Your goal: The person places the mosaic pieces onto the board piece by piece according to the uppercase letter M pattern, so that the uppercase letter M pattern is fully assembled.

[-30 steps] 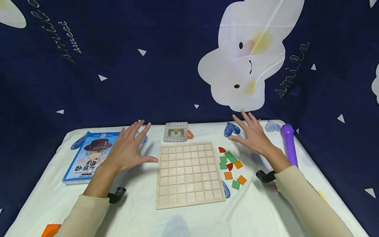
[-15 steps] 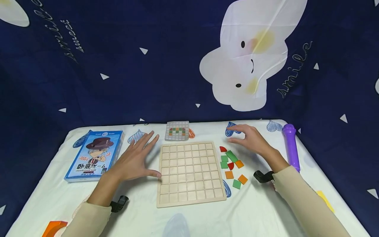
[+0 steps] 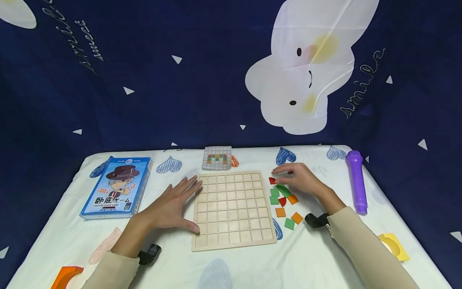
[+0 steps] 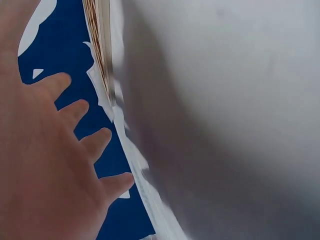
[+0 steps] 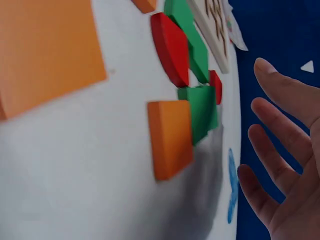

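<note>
A pale wooden grid board (image 3: pixel 234 208) lies mid-table. My left hand (image 3: pixel 169 208) is spread at its left side, the thumb and fingertips overlapping the board's left edge in the head view. Beyond the board's right edge lie loose flat pieces: two red quarter-circles, such as the red piece (image 3: pixel 272 181), several green pieces (image 3: pixel 289 223) and several orange squares (image 3: pixel 280 212). Over the far end of these pieces hovers my right hand (image 3: pixel 301 178), fingers loosely bent with thumb apart, fingertips close to the far red piece. Nothing shows between its fingers in the right wrist view (image 5: pixel 290 150).
A small pattern card (image 3: pixel 217 158) lies behind the board. On the left is a blue game box (image 3: pixel 117 184); on the right, a purple microphone-shaped stick (image 3: pixel 356 182). A yellow piece (image 3: pixel 397 247) and an orange arch (image 3: pixel 66 277) lie near the front. A dark blue cloth (image 3: pixel 180 100) hangs behind.
My left hand has moved right and nearer, to the board's left edge. My right hand has come down towards the far red piece, its fingers bending from a wide spread.
</note>
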Available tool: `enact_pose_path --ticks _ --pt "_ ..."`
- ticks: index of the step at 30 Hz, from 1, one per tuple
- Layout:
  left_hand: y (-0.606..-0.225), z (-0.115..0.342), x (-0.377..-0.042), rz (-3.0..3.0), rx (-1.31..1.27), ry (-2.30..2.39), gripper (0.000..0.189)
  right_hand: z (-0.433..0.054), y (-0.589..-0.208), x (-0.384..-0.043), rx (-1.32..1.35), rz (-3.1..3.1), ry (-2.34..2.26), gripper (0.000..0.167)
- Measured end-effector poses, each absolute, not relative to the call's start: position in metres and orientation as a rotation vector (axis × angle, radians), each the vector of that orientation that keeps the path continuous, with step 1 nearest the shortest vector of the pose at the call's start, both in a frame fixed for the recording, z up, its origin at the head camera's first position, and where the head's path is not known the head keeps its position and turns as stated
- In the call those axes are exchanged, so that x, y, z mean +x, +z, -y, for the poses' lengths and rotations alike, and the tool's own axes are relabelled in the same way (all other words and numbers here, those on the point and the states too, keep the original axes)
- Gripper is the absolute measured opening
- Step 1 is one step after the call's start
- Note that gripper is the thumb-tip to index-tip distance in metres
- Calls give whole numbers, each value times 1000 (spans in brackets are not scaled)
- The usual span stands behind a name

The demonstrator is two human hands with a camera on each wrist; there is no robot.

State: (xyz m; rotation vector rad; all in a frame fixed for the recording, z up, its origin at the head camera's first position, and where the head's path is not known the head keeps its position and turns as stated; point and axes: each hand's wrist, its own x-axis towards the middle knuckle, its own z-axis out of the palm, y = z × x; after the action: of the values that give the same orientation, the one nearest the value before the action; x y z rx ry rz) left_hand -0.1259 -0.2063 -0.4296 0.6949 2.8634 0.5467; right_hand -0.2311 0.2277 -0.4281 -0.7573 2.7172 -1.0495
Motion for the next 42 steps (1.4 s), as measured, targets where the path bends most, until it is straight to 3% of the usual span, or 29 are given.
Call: enact_pose_path --ticks 22,42 --pt "-433 205 -115 -2750 684 518 132 -213 -446 -237 -657 -2715 -943 13" --pt "-432 199 -118 -2747 608 537 137 -210 -427 -243 -674 -2709 -1095 14"
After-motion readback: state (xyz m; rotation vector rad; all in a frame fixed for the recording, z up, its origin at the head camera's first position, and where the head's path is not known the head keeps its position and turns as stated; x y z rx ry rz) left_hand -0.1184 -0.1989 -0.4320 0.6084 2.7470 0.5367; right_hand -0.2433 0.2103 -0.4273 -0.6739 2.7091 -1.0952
